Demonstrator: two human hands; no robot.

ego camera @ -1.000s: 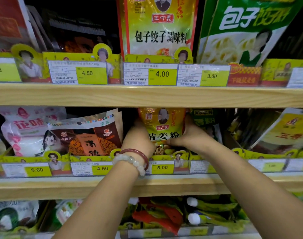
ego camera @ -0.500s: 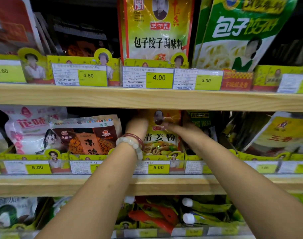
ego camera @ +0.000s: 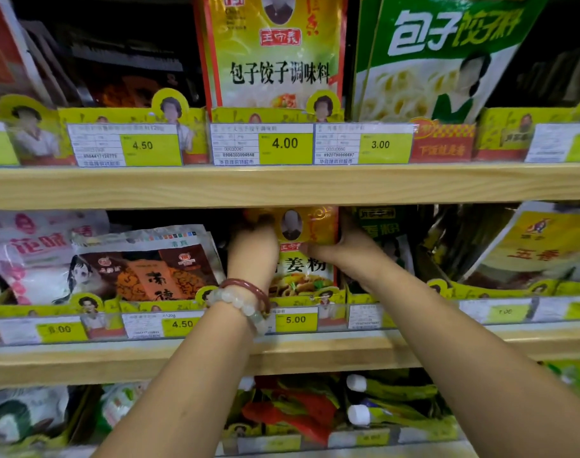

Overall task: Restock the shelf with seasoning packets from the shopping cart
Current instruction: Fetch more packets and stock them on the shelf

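Top edge of the yellow seasoning packet (ego camera: 310, 259) hidden behind the upper shelf board (ego camera: 282, 185), its left side covered by the left hand (ego camera: 252, 251). Fingertips of both hands, left and right hand (ego camera: 339, 251), out of sight behind the packet. Small print on the price tags (ego camera: 295, 319) too blurred to read.

Three shelf levels stack up; on the middle shelf (ego camera: 282, 355) a seasoning packet (ego camera: 306, 259) stands upright behind the 5.00 price tag (ego camera: 295, 319), its top just under the upper shelf board (ego camera: 282, 185). The left hand (ego camera: 252, 252) is on its left edge, the right hand (ego camera: 344, 252) on its right edge. Left of it leans a noodle-print packet (ego camera: 149, 262), behind the 4.50 tag (ego camera: 182, 324); right of it stands another packet (ego camera: 381, 233). On the upper shelf, directly above, stands a dumpling seasoning bag (ego camera: 275, 61)
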